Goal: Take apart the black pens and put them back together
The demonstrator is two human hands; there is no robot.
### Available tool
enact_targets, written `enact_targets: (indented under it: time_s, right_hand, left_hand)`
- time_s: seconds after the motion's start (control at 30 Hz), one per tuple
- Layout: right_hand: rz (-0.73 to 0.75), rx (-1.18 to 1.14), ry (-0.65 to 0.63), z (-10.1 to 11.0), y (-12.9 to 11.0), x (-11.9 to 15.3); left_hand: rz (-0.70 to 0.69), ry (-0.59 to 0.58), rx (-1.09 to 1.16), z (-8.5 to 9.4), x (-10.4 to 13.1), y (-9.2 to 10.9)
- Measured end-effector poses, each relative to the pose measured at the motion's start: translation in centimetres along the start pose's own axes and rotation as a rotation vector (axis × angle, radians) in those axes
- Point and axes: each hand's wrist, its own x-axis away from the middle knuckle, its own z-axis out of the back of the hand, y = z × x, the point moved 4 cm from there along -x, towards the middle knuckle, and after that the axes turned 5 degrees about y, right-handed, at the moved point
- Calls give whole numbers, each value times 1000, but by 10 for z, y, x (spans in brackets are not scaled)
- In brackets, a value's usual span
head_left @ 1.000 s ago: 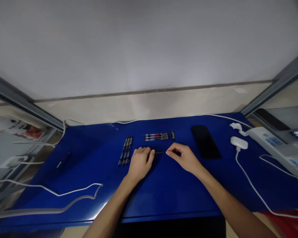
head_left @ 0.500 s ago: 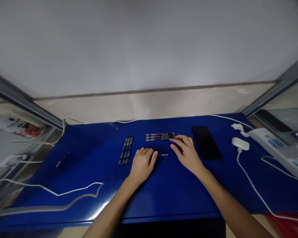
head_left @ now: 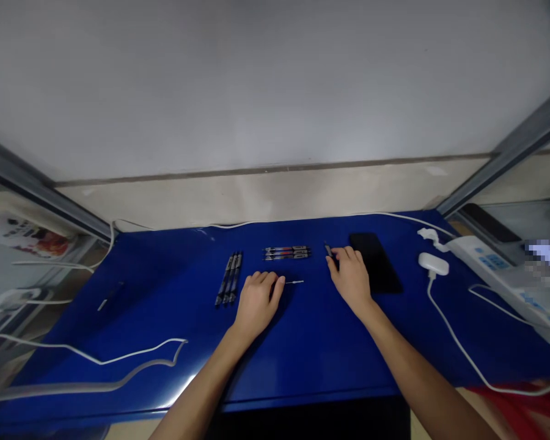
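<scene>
My left hand (head_left: 258,299) rests on the blue table with its fingers curled. From beside its thumb and index finger sticks a thin pen refill (head_left: 295,282); the rest of it is hidden by the hand. My right hand (head_left: 352,276) pinches a short dark pen part (head_left: 328,249) near the black phone. Between the hands and farther back lies a row of pens (head_left: 286,252) set crosswise, with a bit of red and blue showing. Left of my left hand, several dark pens (head_left: 229,278) lie side by side, pointing away from me.
A black phone (head_left: 376,263) lies just right of my right hand. Farther right are a white charger (head_left: 433,264) with its cable and a white power strip (head_left: 490,260). White cables (head_left: 132,354) cross the table's left side, near a small dark item (head_left: 110,296). A wall stands behind.
My right hand has closed its fingers on the short dark pen part and shifted it right, away from the row of pens. My left hand stays in place. The view has turned slightly.
</scene>
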Motion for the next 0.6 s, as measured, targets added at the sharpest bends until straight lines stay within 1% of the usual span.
enact_targets:
  time_s: [0.1,0.17,0.2,0.23,0.3,0.4,0.47,0.5,0.6]
  right_hand:
    - [-43,-43,35,2,5,-1]
    - [-107,-146,51,6,5,-2]
    - [-147,-234,46,8,4,-3]
    - [-184,-343,29,9,2,-3]
    - [-227,-583,-47,11,-5,-2]
    - [-210,-831,-189,11,-19,1]
    - [-199,-911,-254,11,-26,4]
    - [-201,-934,-265,11,-27,5]
    - [-216,-962,-250,10,-27,7]
  left_hand:
    - [3,9,-2,0,0,-1]
    - [8,20,-10,-1,-1,-3]
    - [12,27,-13,0,-1,-4]
    - [18,36,-16,0,-1,-6]
    - [30,53,-16,1,-2,-8]
    - [49,74,-14,2,-2,-11]
    - [61,83,-14,3,-2,-12]
    - [66,86,-14,3,-2,-12]
    - [75,86,-12,3,-2,-12]
